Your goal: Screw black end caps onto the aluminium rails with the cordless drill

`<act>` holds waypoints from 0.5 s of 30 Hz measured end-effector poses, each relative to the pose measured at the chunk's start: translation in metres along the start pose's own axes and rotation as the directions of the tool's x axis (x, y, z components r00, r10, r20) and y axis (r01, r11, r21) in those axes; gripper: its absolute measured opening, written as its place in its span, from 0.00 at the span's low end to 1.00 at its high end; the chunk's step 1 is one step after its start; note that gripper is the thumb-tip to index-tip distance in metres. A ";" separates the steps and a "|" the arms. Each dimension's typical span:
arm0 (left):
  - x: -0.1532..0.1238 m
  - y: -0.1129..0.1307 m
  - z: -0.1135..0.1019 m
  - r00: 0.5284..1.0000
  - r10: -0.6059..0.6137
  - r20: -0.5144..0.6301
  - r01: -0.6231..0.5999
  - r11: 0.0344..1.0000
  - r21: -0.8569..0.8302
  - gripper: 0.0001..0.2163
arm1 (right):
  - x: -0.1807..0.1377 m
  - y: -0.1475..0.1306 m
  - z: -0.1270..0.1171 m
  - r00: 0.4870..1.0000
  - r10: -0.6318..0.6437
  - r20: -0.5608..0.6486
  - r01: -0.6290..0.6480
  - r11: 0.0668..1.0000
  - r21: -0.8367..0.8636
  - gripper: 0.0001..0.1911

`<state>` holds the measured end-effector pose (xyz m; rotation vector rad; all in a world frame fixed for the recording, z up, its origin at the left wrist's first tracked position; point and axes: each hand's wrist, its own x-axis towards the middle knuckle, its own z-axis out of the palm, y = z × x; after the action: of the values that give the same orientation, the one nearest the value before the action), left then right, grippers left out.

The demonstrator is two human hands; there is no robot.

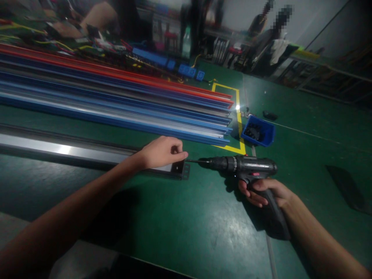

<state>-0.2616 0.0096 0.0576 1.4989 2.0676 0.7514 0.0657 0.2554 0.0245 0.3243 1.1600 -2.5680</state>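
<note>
The right hand [266, 192] was closed round the grip of a black cordless drill w/ red trim [247, 168], held level just above the green table [203, 224]. Its thin dark bit pointed left, tip at the end of a long dark metal rail w/ a silvery top face [72, 152]. The rail lay flat on the table, running from the left edge of view to approx. centre; its end piece was black w/ small holes.

The left hand [162, 152] rested on that end of the rail, fingers curled, thumb and forefinger pinched together right at the bit tip. Whether it held a screw couldn't be told, too small.

Behind the rail lay a stack of long blue, grey and red profiles [116, 100], near but apart from it. A small blue plastic bin w/ dark parts inside [258, 131] sat just beyond the drill, beside yellow tape lines [240, 124] on the table. Other people [267, 35] stood far back, blurred.
</note>
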 end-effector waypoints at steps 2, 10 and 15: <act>0.000 -0.001 0.000 1.000 -0.004 0.003 0.004 1.000 -0.002 0.16 | 0.000 0.000 0.000 1.000 -0.005 -0.001 0.005 1.000 -0.003 0.13; 0.001 -0.002 0.000 1.000 0.005 -0.005 -0.005 1.000 0.015 0.17 | 0.000 -0.001 0.000 1.000 -0.002 -0.001 0.002 1.000 -0.005 0.13; 0.001 -0.003 0.001 1.000 0.010 -0.010 -0.010 1.000 0.014 0.17 | -0.001 -0.003 0.003 0.999 0.023 -0.036 -0.023 1.000 -0.005 0.12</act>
<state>-0.2632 0.0100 0.0550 1.5170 2.0786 0.7507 0.0648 0.2551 0.0288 0.3820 1.1693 -2.5488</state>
